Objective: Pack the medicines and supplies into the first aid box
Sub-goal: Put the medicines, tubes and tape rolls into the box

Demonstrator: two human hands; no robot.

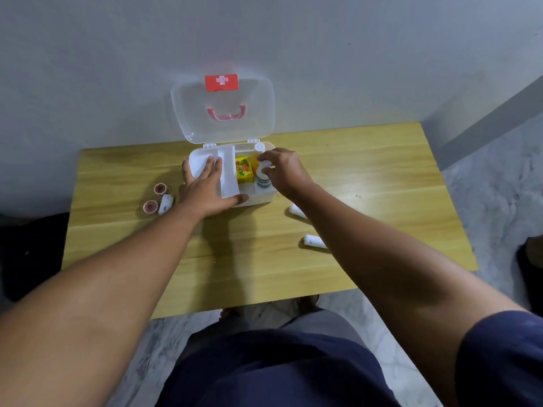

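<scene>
Box (260, 200) for first aid, white with a clear lid (223, 118) raised against the wall, is placed at the far middle of the wooden worktop (264, 259), just above the frame's centre. In its right part a yellow packet (244, 171) is lodged, and just right of that a white bottle (263, 181) is stood upright. The bottle's cap is pinched by the curled fingers of the right hand (283, 168). The left hand (205, 188) is laid flat on the box's left part, fingers straight, thumb stretched along the front edge, nothing gripped. Left of the box, two pinkish rolls (161, 189) and a small white tube (165, 204) are seen on the worktop. To the lower right, two more white tubes (315, 241) are partly hidden by the right forearm.
</scene>
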